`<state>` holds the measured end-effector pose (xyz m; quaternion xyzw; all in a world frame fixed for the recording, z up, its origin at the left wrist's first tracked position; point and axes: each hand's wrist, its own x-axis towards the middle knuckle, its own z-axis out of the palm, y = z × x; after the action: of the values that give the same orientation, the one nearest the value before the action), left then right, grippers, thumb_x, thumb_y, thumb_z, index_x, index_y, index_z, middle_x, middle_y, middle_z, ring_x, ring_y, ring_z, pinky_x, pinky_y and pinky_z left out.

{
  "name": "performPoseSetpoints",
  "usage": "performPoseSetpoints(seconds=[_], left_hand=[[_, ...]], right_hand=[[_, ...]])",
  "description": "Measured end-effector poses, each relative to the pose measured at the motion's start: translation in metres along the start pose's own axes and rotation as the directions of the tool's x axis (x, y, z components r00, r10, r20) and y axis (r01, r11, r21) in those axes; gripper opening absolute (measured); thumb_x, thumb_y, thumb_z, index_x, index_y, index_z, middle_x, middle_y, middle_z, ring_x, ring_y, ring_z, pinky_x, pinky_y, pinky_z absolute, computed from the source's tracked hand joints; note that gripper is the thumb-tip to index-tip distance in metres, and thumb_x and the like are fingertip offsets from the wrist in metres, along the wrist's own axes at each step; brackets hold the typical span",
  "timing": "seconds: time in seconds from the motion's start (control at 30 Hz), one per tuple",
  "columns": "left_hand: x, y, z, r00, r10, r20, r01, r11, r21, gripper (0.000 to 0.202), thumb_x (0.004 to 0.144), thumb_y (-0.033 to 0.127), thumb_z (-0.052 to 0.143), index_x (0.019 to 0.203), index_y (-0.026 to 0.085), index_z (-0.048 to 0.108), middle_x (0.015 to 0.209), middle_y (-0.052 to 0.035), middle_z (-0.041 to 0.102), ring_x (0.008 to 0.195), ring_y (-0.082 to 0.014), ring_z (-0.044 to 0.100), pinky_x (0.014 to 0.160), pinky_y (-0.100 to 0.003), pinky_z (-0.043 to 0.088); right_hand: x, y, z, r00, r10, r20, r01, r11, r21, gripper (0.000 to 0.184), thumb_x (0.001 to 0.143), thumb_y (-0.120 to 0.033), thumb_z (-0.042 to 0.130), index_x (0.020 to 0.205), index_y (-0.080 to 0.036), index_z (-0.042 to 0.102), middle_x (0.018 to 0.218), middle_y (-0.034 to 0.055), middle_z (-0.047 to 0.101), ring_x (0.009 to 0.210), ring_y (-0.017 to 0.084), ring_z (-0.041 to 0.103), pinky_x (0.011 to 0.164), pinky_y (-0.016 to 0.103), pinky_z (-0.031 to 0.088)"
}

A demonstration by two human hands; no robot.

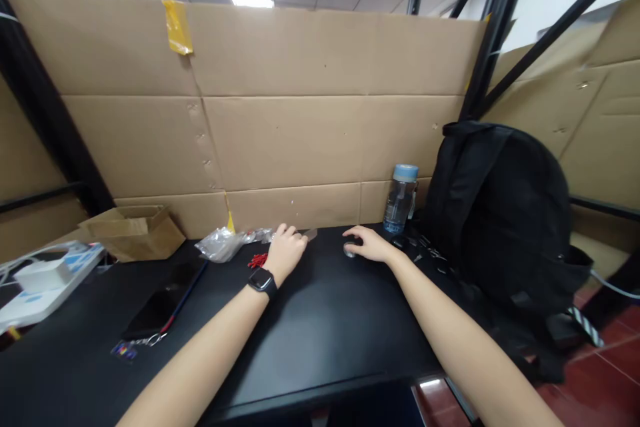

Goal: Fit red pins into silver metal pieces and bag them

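Observation:
My left hand [286, 250], with a black watch [262, 280] on its wrist, is toward the back of the black table [325, 327]. Its fingers curl down and together, so what they hold, if anything, is hidden. A clear flat piece [311, 235] shows just right of those fingers. Beside the hand lie a small heap of red pieces [259, 260] and a crumpled clear plastic bag [220, 245]. My right hand [369, 244] hovers low over the table, thumb and forefinger apart. Right by its thumb is a small clear round thing [349, 251], too small to name.
A blue-lidded water bottle [399, 199] and a black backpack [505, 213] stand at the right. On the left are a phone [163, 303] with a lanyard, an open paper bag [133, 237] and a white power strip [50, 290]. A cardboard wall [285, 140] closes the back.

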<state>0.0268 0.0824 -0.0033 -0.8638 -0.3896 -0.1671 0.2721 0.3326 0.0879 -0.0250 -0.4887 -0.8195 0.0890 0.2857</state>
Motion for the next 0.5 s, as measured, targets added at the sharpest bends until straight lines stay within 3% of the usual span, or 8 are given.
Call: performPoseSetpoints(seconds=[0.13, 0.27, 0.4, 0.5], left_hand=[[0.004, 0.021, 0.027, 0.994, -0.01, 0.11, 0.021, 0.994, -0.104, 0.03, 0.101, 0.027, 0.049, 0.089, 0.017, 0.074, 0.09, -0.0119, 0.074, 0.088, -0.0249, 0.066, 0.089, -0.043, 0.039], [-0.007, 0.018, 0.02, 0.989, -0.014, 0.15, 0.054, 0.962, -0.268, 0.037, 0.102, 0.044, 0.046, 0.123, 0.023, 0.069, 0.119, -0.0113, 0.072, 0.108, -0.0261, 0.066, 0.093, -0.042, 0.042], [-0.018, -0.016, -0.002, 0.992, -0.024, 0.122, 0.068, 0.929, -0.364, 0.039, 0.101, 0.042, 0.048, 0.136, 0.031, 0.059, 0.14, -0.0064, 0.063, 0.129, -0.0265, 0.057, 0.103, -0.043, 0.041], [-0.03, -0.057, -0.012, 0.961, -0.237, 0.143, 0.273, 0.902, -0.335, 0.035, 0.1, 0.031, 0.043, 0.125, 0.024, 0.067, 0.123, -0.0094, 0.072, 0.113, -0.0253, 0.066, 0.096, -0.037, 0.048]], right_hand=[[-0.001, -0.001, 0.002, 0.999, -0.01, 0.053, 0.011, 1.0, -0.009, 0.043, 0.078, -0.033, 0.079, 0.118, -0.02, 0.073, 0.119, 0.0109, 0.071, 0.105, 0.025, 0.068, 0.095, 0.037, 0.051], [0.001, -0.003, 0.003, 0.993, 0.01, 0.118, -0.002, 0.998, -0.067, 0.041, 0.075, -0.028, 0.08, 0.114, -0.017, 0.075, 0.113, 0.0122, 0.071, 0.099, 0.025, 0.069, 0.091, 0.036, 0.051], [0.001, -0.006, 0.003, 0.992, 0.037, 0.123, -0.027, 0.996, -0.086, 0.04, 0.076, -0.026, 0.078, 0.115, -0.017, 0.074, 0.111, 0.012, 0.071, 0.095, 0.023, 0.069, 0.089, 0.034, 0.051], [-0.001, -0.009, 0.003, 0.992, 0.055, 0.112, -0.045, 0.995, -0.091, 0.04, 0.078, -0.026, 0.076, 0.116, -0.017, 0.074, 0.107, 0.011, 0.072, 0.091, 0.022, 0.069, 0.086, 0.033, 0.052]])
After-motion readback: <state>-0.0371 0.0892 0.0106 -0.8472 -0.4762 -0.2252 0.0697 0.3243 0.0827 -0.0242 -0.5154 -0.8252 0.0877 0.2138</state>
